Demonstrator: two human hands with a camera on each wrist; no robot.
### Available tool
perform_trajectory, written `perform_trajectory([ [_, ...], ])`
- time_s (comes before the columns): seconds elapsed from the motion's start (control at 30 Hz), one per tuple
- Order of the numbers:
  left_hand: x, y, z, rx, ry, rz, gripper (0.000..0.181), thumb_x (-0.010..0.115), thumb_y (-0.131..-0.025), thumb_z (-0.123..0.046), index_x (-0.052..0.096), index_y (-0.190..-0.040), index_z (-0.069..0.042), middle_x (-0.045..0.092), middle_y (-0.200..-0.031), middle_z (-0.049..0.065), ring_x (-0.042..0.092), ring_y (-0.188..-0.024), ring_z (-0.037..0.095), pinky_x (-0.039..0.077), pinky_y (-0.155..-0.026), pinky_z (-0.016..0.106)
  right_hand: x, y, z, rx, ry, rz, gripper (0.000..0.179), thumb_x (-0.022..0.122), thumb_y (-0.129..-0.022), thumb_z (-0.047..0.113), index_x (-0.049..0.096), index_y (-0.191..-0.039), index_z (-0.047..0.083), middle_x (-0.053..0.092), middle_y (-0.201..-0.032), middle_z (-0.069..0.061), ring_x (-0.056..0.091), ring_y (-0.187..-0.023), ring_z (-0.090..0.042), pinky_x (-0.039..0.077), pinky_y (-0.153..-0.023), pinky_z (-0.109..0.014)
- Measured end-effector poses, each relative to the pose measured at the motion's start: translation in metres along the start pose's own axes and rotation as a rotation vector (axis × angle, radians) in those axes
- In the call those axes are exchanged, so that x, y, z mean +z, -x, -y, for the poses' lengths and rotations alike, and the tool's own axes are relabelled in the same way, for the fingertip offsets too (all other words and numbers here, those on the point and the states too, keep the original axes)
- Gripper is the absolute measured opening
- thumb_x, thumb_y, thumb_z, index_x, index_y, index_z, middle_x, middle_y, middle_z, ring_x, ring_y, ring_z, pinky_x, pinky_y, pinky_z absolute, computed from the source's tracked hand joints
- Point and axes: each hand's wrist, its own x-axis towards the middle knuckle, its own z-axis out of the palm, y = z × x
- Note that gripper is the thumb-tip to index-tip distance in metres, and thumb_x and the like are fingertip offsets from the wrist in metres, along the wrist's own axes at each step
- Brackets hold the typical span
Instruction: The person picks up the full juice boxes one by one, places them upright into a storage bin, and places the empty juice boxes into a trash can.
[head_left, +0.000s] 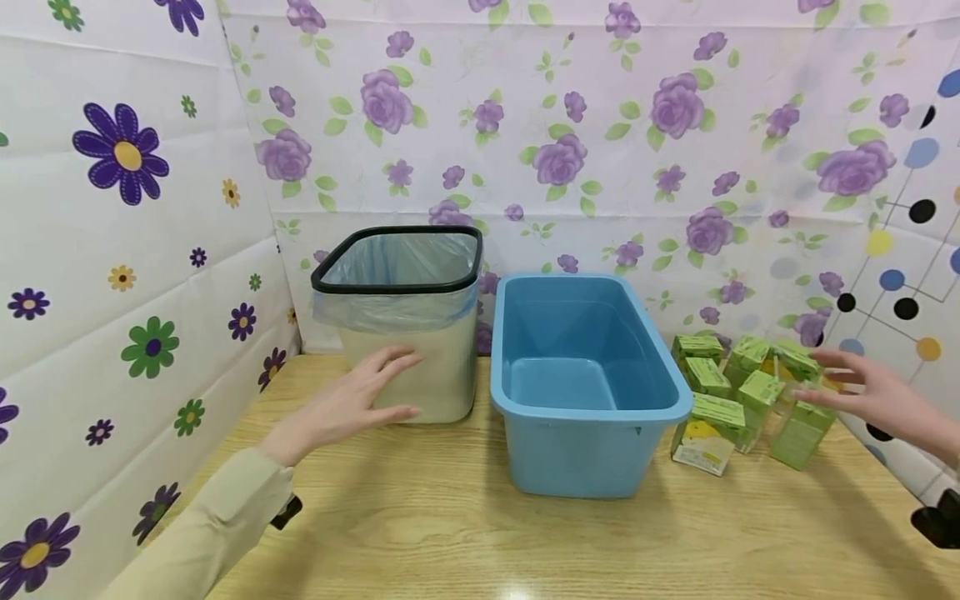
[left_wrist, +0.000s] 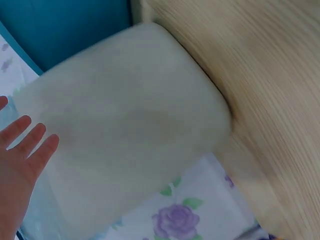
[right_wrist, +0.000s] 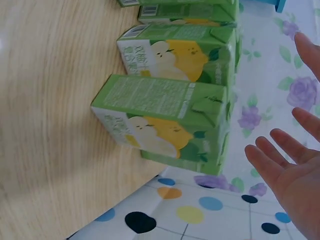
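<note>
My left hand (head_left: 358, 402) hovers in front of the cream bin (head_left: 442, 367), fingers spread and relaxed, holding nothing. In the left wrist view the fingers of that hand (left_wrist: 22, 160) show beside the bin's wall (left_wrist: 130, 120). On the right, my right hand (head_left: 873, 396) reaches over several green juice cartons (head_left: 759, 390) standing in a cluster. The right wrist view has this hand (right_wrist: 295, 172) with loosely extended fingers, apart from the nearest carton (right_wrist: 165, 120), whose side shows yellow and pale fruit. Between the hands stands a blue plastic tub (head_left: 585, 450), its visible inside bare.
The bin has a black rim (head_left: 397, 288) and a clear plastic liner (head_left: 375, 312). All stand on a wood-grain table (head_left: 420, 533). Flower-print sheets (head_left: 525, 108) rise behind and on the left; a dotted sheet (head_left: 918, 250) closes the right side.
</note>
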Motion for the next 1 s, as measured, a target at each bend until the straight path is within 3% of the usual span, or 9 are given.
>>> perform_trajectory([
  [0.23, 0.01, -0.026, -0.013, 0.047, 0.136, -0.048, 0.065, 0.056, -0.088, -0.043, 0.032, -0.141, -0.015, 0.029, -0.139, 0.007, 0.028, -0.125, 0.023, 0.029, -0.094, 0.049, 0.006, 0.004, -0.014, 0.02, 0.003, -0.009, 0.078, 0.065, -0.084, 0.031, 0.025, -0.13, -0.018, 0.029, -0.123, -0.04, 0.032, -0.102, -0.058, 0.036, -0.071, -0.062],
  [0.47, 0.021, -0.052, -0.026, 0.07, 0.208, -0.096, 0.062, 0.055, -0.087, -0.045, 0.036, -0.138, -0.015, 0.033, -0.134, 0.003, 0.031, -0.122, 0.019, 0.031, -0.095, 0.045, 0.015, 0.005, -0.033, 0.011, -0.02, -0.043, 0.084, 0.07, -0.081, 0.029, 0.022, -0.129, -0.021, 0.028, -0.121, -0.041, 0.029, -0.103, -0.058, 0.032, -0.076, -0.064],
  [0.6, 0.029, -0.065, -0.031, 0.092, 0.238, -0.102, 0.062, 0.054, -0.087, -0.047, 0.038, -0.137, -0.014, 0.033, -0.134, 0.007, 0.031, -0.122, 0.018, 0.03, -0.095, 0.043, 0.02, 0.005, -0.041, 0.025, -0.025, -0.037, 0.089, 0.07, -0.08, 0.03, 0.017, -0.131, -0.021, 0.026, -0.123, -0.043, 0.028, -0.102, -0.061, 0.029, -0.077, -0.065],
  [0.77, 0.038, -0.074, -0.036, 0.066, 0.299, -0.082, 0.062, 0.056, -0.087, -0.045, 0.041, -0.135, -0.008, 0.031, -0.134, 0.011, 0.031, -0.121, 0.02, 0.03, -0.095, 0.045, 0.025, 0.004, -0.047, 0.074, -0.016, 0.004, 0.098, 0.067, -0.082, 0.037, 0.005, -0.136, -0.017, 0.02, -0.127, -0.043, 0.024, -0.103, -0.063, 0.029, -0.076, -0.066],
  [1.0, 0.052, -0.083, -0.038, -0.022, 0.358, -0.069, 0.07, 0.051, -0.085, -0.054, 0.039, -0.136, -0.007, 0.03, -0.135, 0.007, 0.031, -0.121, 0.019, 0.029, -0.096, 0.044, 0.029, 0.005, -0.047, 0.052, -0.003, 0.008, 0.097, 0.066, -0.083, 0.035, 0.004, -0.135, -0.018, 0.021, -0.125, -0.045, 0.028, -0.1, -0.062, 0.031, -0.076, -0.065],
])
